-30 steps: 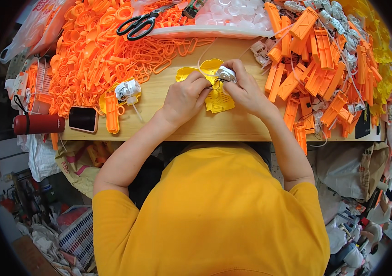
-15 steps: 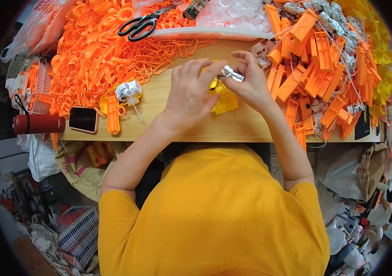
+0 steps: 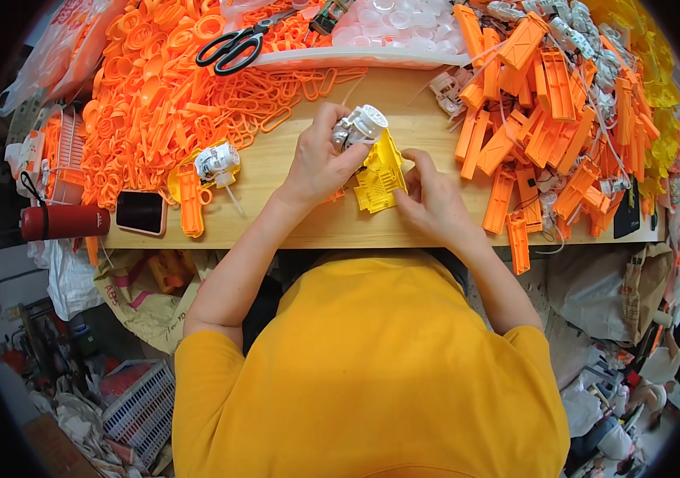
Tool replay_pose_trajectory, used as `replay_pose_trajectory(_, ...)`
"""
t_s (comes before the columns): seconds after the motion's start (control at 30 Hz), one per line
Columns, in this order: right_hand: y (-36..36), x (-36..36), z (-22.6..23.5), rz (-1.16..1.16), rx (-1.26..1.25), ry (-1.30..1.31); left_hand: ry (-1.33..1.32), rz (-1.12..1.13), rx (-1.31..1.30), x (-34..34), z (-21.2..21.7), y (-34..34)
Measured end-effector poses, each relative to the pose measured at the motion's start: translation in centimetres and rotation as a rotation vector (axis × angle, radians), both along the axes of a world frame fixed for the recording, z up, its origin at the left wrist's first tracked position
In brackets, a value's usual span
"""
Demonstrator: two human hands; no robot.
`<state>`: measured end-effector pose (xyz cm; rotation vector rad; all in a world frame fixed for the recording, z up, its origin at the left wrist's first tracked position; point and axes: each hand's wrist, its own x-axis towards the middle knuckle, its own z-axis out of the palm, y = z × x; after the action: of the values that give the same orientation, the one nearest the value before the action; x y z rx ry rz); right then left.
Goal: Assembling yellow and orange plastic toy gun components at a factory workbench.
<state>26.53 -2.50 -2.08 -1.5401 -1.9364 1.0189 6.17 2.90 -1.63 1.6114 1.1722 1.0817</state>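
Above the middle of the wooden table, my left hand (image 3: 316,163) is closed on a white plastic mechanism with a round end (image 3: 370,121). Its thumb lies along the near side of that piece. Directly below it is a yellow plastic shell (image 3: 380,179), tilted, with slots in its face. My right hand (image 3: 436,203) grips the shell's right edge between thumb and fingers. Whether the white piece touches the shell I cannot tell. A bit of orange plastic (image 3: 334,196) shows under my left hand, mostly hidden by it.
Orange parts (image 3: 149,95) heap at the left, with black-handled scissors (image 3: 236,49) behind. Orange housings (image 3: 531,135) pile at the right. A white tray (image 3: 356,57) holds clear caps. Left front are a phone (image 3: 141,213), a red bottle (image 3: 65,221) and another white-and-orange assembly (image 3: 203,179).
The white mechanism has come into plain sight, round end up, in my left hand. My right hand has moved down from the white-silver piece to the yellow shell, which now tilts.
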Motion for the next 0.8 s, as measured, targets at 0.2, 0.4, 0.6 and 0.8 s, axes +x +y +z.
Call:
replay_pose_trajectory(0.2,1.4,-0.3,-0.8,-0.28,0.054,0.502,-0.241,0.04,0.018,-0.3,-1.4,0.5)
replay_pose_trajectory(0.4,1.4,-2.3,-1.2,-0.116,0.251,1.001,-0.584,0.05,-0.223,0.1,-0.9,0.4)
replay_pose_trajectory(0.6,1.4,-3.4,-2.4,-0.056,0.406,0.519,-0.731,0.021,-0.328,0.7,-0.9,-0.6)
replay_pose_trajectory(0.8,2.4,-3.6,-1.2,0.051,0.367,0.66,-0.823,-0.009,-0.406,1.6,0.3,-1.3)
